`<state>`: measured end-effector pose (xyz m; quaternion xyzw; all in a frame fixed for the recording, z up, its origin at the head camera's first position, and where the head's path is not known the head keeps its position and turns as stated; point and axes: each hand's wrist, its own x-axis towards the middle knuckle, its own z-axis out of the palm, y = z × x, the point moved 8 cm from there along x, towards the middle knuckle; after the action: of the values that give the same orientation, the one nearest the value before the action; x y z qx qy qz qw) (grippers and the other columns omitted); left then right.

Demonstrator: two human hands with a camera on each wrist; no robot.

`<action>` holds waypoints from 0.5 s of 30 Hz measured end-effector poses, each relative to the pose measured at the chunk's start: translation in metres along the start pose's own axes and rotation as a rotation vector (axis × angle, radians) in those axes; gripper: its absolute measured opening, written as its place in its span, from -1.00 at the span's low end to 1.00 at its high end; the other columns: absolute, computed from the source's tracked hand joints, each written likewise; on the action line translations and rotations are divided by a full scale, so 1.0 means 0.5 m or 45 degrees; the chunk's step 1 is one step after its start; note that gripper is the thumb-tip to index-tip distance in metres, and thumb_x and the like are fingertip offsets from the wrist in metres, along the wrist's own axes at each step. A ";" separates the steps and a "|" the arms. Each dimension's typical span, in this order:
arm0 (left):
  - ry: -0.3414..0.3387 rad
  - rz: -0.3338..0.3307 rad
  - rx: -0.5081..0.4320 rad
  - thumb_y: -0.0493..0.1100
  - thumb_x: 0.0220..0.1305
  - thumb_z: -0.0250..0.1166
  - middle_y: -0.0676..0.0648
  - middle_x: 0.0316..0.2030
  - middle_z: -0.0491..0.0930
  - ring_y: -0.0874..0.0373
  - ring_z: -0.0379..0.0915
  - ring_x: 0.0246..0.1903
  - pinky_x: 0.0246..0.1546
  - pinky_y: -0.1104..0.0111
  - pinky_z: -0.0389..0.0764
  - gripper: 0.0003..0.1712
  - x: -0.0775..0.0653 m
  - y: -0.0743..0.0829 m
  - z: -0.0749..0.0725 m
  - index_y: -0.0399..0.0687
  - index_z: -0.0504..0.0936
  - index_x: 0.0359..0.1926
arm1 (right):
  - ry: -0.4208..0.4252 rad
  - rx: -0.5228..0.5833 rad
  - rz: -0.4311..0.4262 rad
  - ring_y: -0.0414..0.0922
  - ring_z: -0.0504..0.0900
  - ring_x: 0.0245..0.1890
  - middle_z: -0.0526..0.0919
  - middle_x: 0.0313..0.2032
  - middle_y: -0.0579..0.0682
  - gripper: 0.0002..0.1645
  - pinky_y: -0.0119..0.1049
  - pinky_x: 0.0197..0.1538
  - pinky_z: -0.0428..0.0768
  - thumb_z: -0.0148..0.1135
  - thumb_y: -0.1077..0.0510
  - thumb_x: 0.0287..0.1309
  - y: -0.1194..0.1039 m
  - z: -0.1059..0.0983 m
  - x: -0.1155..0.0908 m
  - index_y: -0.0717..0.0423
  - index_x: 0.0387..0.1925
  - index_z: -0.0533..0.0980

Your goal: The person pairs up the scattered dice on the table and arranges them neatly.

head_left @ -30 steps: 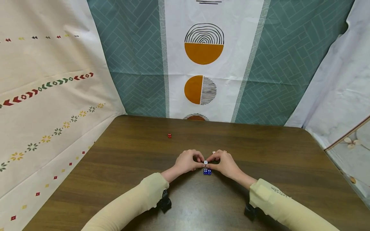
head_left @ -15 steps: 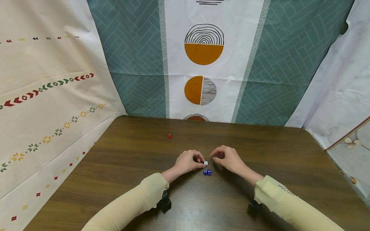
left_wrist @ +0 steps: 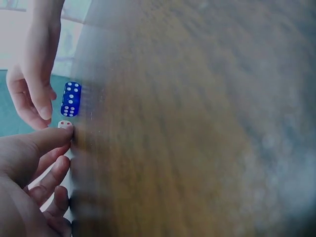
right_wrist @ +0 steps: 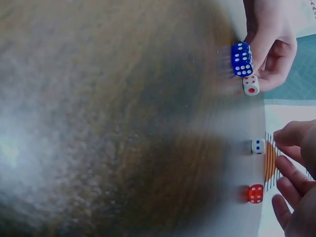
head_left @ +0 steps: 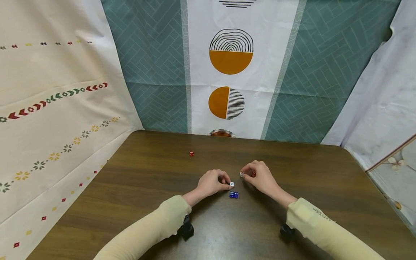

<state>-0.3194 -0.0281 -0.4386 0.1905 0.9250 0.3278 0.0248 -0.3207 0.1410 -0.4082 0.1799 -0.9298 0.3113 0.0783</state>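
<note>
**Arrangement of the dice and hands on the table**

Viewed from the person's side of the table [head_left: 208, 220]. Left hand [head_left: 212, 181]: fingertip die [head_left: 232, 184] at its thumb and finger, on its right. Dice pair [head_left: 233, 195]: side by side, just before the fingertip die. Right hand [head_left: 262, 177]: right of these, with the middle die [head_left: 241, 174] near its fingertips and the rightmost die [head_left: 254, 173] beyond, to the right. Outlying die [head_left: 191, 154]: well apart, behind and left of the others. Back cloth [head_left: 156, 90]: behind the table; side cloths [head_left: 58, 68] at left and right.
</note>
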 end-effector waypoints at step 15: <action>-0.009 0.014 -0.031 0.01 0.07 0.52 0.21 -0.50 0.53 0.33 0.34 -0.48 -0.53 0.45 0.25 -0.87 0.000 0.001 0.002 0.23 0.70 -0.40 | 0.012 -0.115 0.036 0.04 0.37 -0.01 0.64 -0.18 -0.05 -0.83 -0.06 -0.10 0.15 0.44 0.05 0.10 0.028 0.011 0.008 -0.12 -0.22 0.74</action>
<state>-0.3193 -0.0273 -0.4391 0.1965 0.9198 0.3384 0.0287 -0.3299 0.1469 -0.4195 0.1616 -0.9450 0.2710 0.0864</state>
